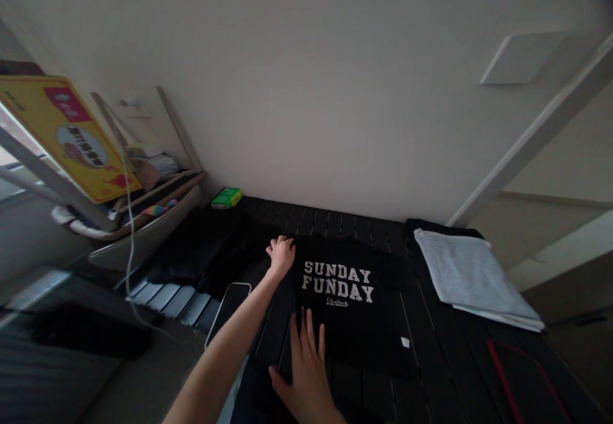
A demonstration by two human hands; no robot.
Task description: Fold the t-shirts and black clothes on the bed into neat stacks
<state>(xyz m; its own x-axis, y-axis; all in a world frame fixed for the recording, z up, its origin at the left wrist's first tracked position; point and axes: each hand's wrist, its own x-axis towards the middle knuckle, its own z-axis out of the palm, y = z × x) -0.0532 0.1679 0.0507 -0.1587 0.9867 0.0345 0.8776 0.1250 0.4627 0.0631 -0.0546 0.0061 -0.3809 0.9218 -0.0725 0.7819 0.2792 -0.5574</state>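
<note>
A black T-shirt (345,331) with "SUNDAY FUNDAY" in white letters lies spread on the black slatted table (438,366). At its far left edge, near the shoulder, my left hand (281,253) has its fingers bent and closed on the dark cloth. My right hand (306,366) is open, fingers stretched, over the shirt's near left edge and holding nothing. A small white tag (405,343) shows at the shirt's lower right side. Dark cloth on dark slats hides the exact outline around the sleeves.
Folded light grey cloth (472,277) lies at the right. A red-edged dark flat object (527,379) is at the near right. Left of my arm lies a phone (230,306). Dark clothing (196,245) and a green pack (227,198) sit farther left, beside a rack (153,219).
</note>
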